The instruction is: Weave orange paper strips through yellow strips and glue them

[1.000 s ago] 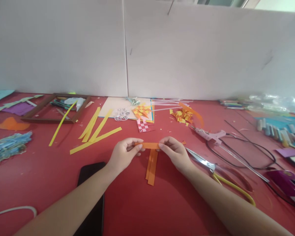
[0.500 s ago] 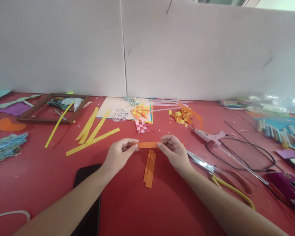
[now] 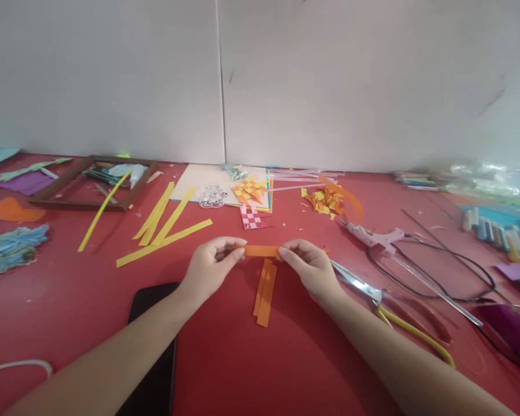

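Note:
Between my two hands an orange paper strip [image 3: 262, 251] is stretched level above the red table. My left hand [image 3: 214, 263] pinches its left end between thumb and fingers. The right end sits in a pinch of my right hand [image 3: 309, 266]. Just below lie more orange strips [image 3: 266, 294], partly overlapping. Beyond the held strip is a small pink-and-red checkered woven paper fish [image 3: 251, 218], with a yellow-and-orange woven piece [image 3: 248, 189] behind it. Several yellow paper strips [image 3: 164, 225] lie to the left of my left hand.
Scissors [image 3: 364, 289] and a pink glue gun [image 3: 377, 236] with a black cord lie right of my right hand. A dark phone-like slab [image 3: 151, 352] is under my left forearm. A brown frame [image 3: 47, 202] lies back left; orange-yellow paper scraps [image 3: 327, 201] lie back right.
The view has shifted slightly, so the table things appear a little higher. Both hands keep their pinch on the orange strip, with almost no other movement.

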### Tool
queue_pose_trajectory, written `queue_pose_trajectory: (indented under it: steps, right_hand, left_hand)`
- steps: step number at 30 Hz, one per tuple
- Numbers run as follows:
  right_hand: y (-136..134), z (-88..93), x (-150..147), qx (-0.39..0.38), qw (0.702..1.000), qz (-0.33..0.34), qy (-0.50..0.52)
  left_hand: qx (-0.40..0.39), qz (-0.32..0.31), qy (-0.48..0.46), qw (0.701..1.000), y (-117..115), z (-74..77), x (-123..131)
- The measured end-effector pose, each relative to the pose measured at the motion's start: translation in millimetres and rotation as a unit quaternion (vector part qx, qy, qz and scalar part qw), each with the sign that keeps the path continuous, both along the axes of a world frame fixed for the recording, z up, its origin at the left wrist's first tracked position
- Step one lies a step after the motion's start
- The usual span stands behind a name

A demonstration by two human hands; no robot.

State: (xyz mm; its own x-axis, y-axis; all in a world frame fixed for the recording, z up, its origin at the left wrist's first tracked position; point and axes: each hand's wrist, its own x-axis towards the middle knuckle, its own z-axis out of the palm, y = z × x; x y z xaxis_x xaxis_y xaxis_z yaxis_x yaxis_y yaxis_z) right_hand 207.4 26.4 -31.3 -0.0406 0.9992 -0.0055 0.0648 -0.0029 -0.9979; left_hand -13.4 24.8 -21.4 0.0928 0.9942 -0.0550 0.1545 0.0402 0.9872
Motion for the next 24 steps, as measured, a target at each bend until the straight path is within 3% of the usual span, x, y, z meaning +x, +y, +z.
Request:
queue_pose_trajectory:
  steps: [15, 24]
  right_hand:
    - [0.5, -3.1, -0.2, 0.001, 0.998, -0.037, 0.058]
    - [1.6, -2.8, 0.3, 0.001, 0.998, -0.028, 0.050]
  left_hand:
    - [0.031, -0.050, 0.065, 0.996, -2.2, 1.9, 4.5]
    - [0.057, 0.002, 0.092, 0.994, -4.7, 3.7, 3.1]
